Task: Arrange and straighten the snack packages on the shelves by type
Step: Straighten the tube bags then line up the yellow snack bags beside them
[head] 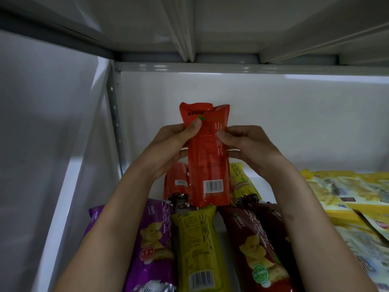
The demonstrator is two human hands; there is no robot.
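Head view: red snack package (pixel 207 157) held upright above the shelf (pixel 263 182), barcode side toward the camera. Left hand (pixel 168 148) gripping its left edge, thumb pressed on the upper front, fingers (pixel 183 153) wrapped behind. Right hand (pixel 250 146) pinching the right edge, thumb on the front, fingers behind the pack. Both clenched on the same package, neither released.

Below, lying flat on the shelf: a second red package (pixel 175 182) just behind and left of the held one, a yellow-green package (pixel 242 182) to its right, then nearer the camera a purple package (pixel 151 239), another yellow-green package (pixel 197 245) and a dark red package (pixel 256 249). Off to the right, a loose heap of yellow flat bags (pixel 347 197).

Step in hand, judged: sorting the lifted red pack to its kind. Next move likely calls for lowering it beside the other red package, parallel and aligned. Risk of nudging the neighbouring packs askew when setting down.
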